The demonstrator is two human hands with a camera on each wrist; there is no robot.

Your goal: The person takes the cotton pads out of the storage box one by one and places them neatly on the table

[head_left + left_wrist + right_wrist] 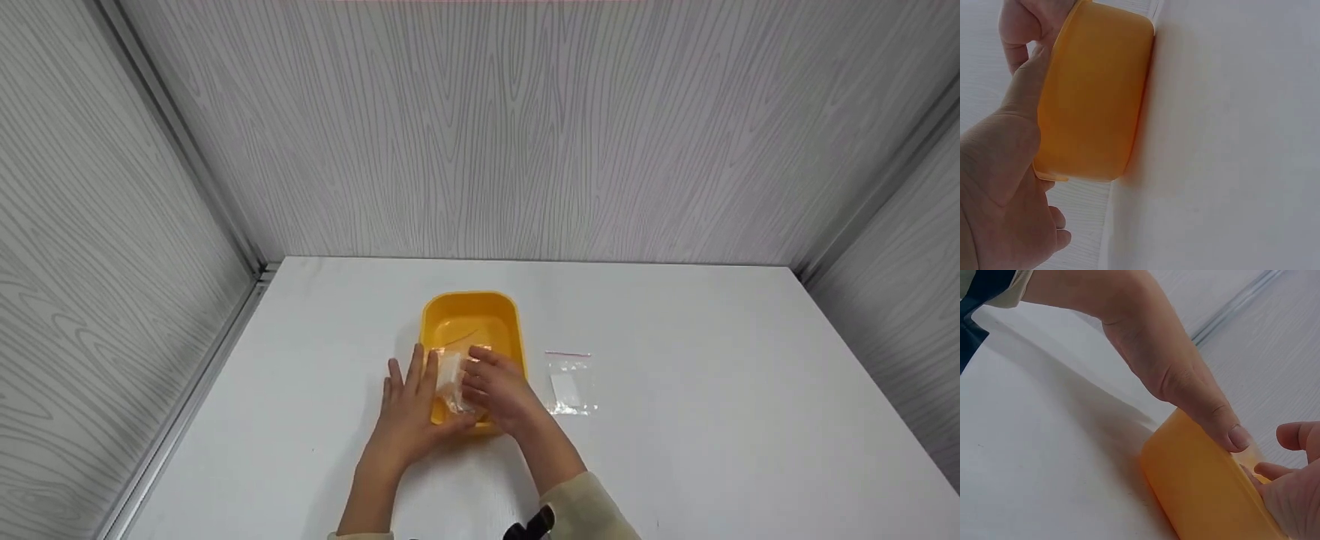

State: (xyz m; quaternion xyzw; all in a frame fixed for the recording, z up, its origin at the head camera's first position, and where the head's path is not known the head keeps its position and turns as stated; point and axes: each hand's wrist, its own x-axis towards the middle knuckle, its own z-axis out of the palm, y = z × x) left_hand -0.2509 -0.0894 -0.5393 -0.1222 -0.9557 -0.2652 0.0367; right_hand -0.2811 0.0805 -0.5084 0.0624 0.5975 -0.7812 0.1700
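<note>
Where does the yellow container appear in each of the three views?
Head: yellow container just below the centre.
Left wrist: yellow container left of centre, mostly in the upper half.
Right wrist: yellow container at lower right, cut by the bottom edge.
Shared landmark: the white tabletop.

A yellow, round-cornered tray (471, 306) sits upright; inside it, towards seven o'clock, lies a crinkled, clear plastic bag (448, 371) showing something white within.

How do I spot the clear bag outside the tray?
On the white table, find the yellow tray. Just right of it lies a flat clear bag, reddish strip along its far edge. Unlike the packet in the tray, it lies directly on the table.
</note>
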